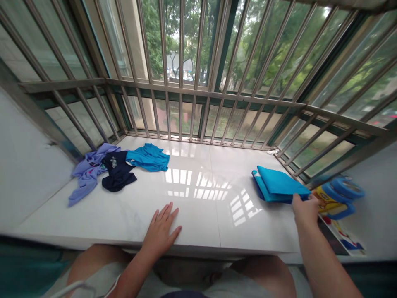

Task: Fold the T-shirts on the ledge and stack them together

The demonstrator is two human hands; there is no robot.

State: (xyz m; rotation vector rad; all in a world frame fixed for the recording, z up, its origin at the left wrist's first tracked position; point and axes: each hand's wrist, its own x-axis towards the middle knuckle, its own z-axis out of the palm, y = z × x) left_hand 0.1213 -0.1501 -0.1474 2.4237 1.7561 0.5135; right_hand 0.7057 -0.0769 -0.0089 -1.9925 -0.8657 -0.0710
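Knees nearest; left hand splayed flat, well left of folded blue cloth the right hand pinches.

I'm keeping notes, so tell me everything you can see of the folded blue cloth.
The soft-looking folded blue cloth is bright blue on top, darker blue underneath, with a little white at its left end, where layers show. It is roughly flat over the white ledge, toward its right; the right hand grips its right end. Whether it is slightly lifted is unclear.

Blue-and-navy cloth stack, lilac garment, navy garment with pale print, white ledge
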